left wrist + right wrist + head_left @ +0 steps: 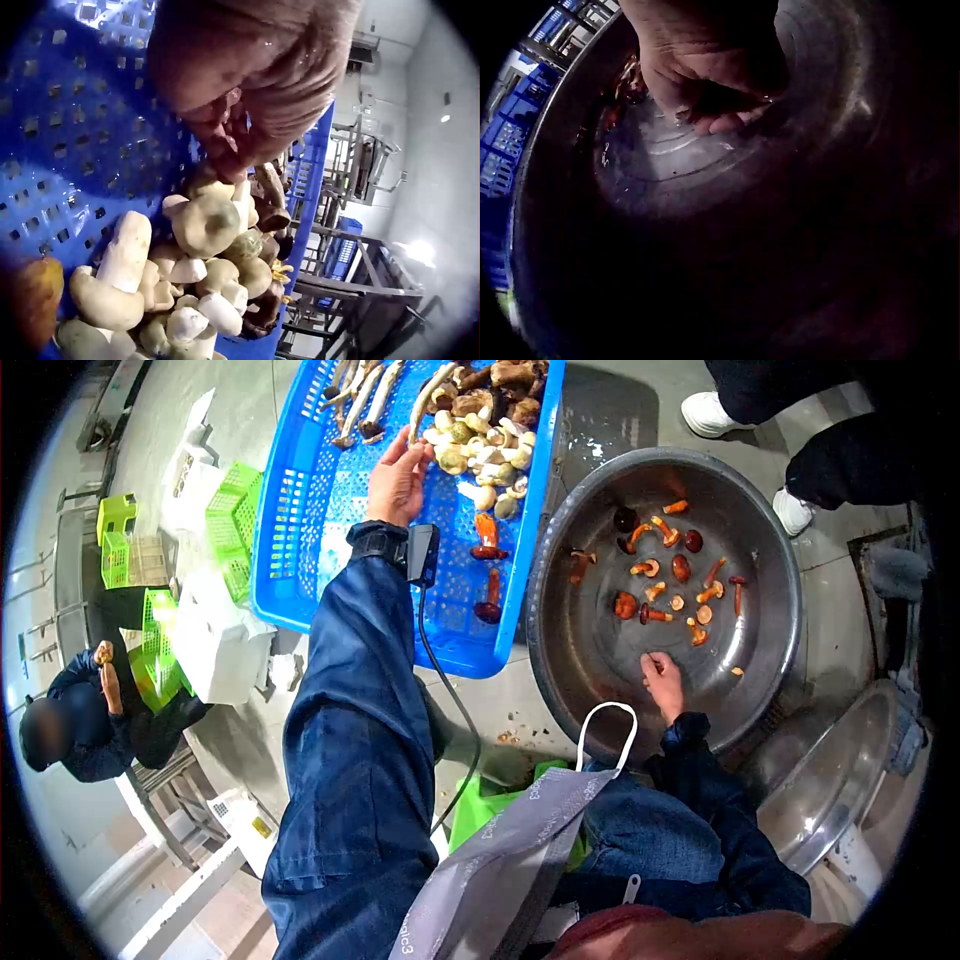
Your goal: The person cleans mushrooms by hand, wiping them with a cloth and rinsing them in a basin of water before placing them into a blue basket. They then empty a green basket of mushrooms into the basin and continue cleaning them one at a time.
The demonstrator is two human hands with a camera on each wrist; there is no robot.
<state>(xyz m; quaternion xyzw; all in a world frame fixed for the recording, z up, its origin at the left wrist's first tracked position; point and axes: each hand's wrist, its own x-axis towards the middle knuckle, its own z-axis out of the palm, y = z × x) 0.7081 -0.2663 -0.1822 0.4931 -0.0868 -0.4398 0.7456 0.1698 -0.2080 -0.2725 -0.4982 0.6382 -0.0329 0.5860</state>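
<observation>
My left hand (pixel 398 482) reaches into the blue plastic basket (pixel 290 500), its relaxed fingertips right at the edge of a heap of pale mushrooms (pixel 490 452). In the left wrist view a greenish-white mushroom cap (pixel 206 225) lies just below those fingertips. A long-stemmed mushroom (pixel 430 402) lies beyond the hand. Over the near part of the large metal basin (pixel 570 690) is my right hand (pixel 664 686), fingers curled in, with nothing visible in them. Several orange-red mushrooms (pixel 681 567) lie scattered in the basin. Two more red-brown mushrooms (pixel 487 548) lie in the basket.
Long pale stems (pixel 382 400) and brown mushrooms (pixel 515 372) lie at the basket's far end. A tilted metal bowl (pixel 840 760) stands at right. Another person's white shoes (pixel 710 415) are beyond the basin. Green baskets (pixel 235 525) and a seated person (pixel 80 710) are at left.
</observation>
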